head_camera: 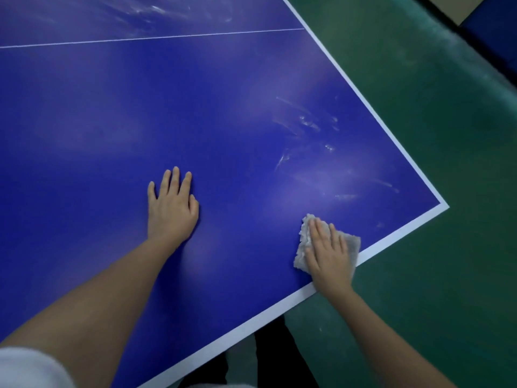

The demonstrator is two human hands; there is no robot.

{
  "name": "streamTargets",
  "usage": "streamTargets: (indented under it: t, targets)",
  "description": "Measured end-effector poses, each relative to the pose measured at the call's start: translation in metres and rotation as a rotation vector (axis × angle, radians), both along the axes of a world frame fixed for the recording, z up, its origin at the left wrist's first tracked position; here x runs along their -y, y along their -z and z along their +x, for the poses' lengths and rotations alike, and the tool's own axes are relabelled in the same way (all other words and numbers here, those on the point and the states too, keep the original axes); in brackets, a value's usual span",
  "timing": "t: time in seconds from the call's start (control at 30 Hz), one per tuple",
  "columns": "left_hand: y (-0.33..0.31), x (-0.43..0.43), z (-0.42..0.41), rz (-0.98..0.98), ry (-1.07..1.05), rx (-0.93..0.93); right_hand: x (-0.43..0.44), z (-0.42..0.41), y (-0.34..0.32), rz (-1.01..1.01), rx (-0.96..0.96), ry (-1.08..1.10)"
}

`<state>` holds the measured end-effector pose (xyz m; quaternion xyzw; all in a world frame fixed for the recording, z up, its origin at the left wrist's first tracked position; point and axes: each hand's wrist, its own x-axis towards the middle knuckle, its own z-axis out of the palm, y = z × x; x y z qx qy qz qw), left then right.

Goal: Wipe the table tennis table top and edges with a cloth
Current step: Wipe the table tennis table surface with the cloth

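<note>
**Two hands down, one corner left to work**

Most of what you see is the blue tabletop (pixel 112 121), glossy enough that every smear shows in the glare. It runs out to a white edge band (pixel 391 245) and a corner (pixel 444 205) on your right. Beyond that lies the green floor (pixel 447 163).

Your left hand (pixel 172 204) lies flat on the blue, fingers straight and spread, holding nothing. It looks like a brace, so keep your weight light there, since a bare palm on this gloss is likely to leave a print you will have to wipe later.

Your right hand (pixel 327 253) is also flat, fingers straight, pressing the cloth (pixel 303 239) onto the tabletop just inside the near edge band. The cloth is a pale, bunched pad sticking out on both sides of the fingers, with its right end almost touching the white.

Pale streaks (pixel 307 124) sit farther out, between the cloth and the right edge. To do this stroke well:

- Press evenly through the whole palm, not the fingertips.
- Sweep in long, overlapping passes toward the corner.
- Carry each pass right over the white band so the rim is cleaned as well.
- Refold the cloth if it trails fresh streaks.
</note>
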<state>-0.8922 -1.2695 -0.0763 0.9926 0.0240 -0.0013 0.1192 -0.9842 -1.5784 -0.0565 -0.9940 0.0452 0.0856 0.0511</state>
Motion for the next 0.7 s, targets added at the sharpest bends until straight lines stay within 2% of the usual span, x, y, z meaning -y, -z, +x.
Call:
streamTargets:
  t: [0.07, 0.17, 0.2, 0.3, 0.4, 0.47, 0.57, 0.63, 0.7]
  targets:
    - [0.0, 0.0, 0.0, 0.003, -0.005, 0.0, -0.036, -0.011, -0.004, 0.01, 0.035, -0.132]
    - [0.001, 0.0, -0.001, 0.008, -0.015, -0.007, -0.098, -0.046, -0.003, 0.033, -0.044, -0.62]
    - [0.001, 0.0, -0.002, 0.004, -0.019, -0.003, -0.106, -0.052, -0.004, 0.06, -0.069, -0.706]
    - [-0.001, 0.002, 0.004, -0.028, -0.072, 0.026, -0.092, -0.043, -0.002, 0.052, -0.082, -0.881]
    - [-0.008, 0.024, 0.016, -0.034, -0.247, 0.048, -0.043, -0.012, -0.002, 0.032, -0.113, -1.062]
    - [-0.012, 0.05, 0.027, -0.035, -0.373, 0.04, -0.008, 0.03, -0.002, 0.075, -0.096, -1.087]
    - [-0.006, 0.09, 0.055, -0.042, -0.465, -0.008, 0.024, 0.132, 0.0, 0.066, -0.023, -1.005]
    - [-0.001, 0.107, 0.075, -0.036, -0.51, -0.023, 0.031, 0.212, 0.003, 0.069, 0.07, -0.893]
    - [0.003, 0.117, 0.085, -0.004, -0.528, -0.029, 0.034, 0.282, 0.007, 0.051, 0.053, -0.722]
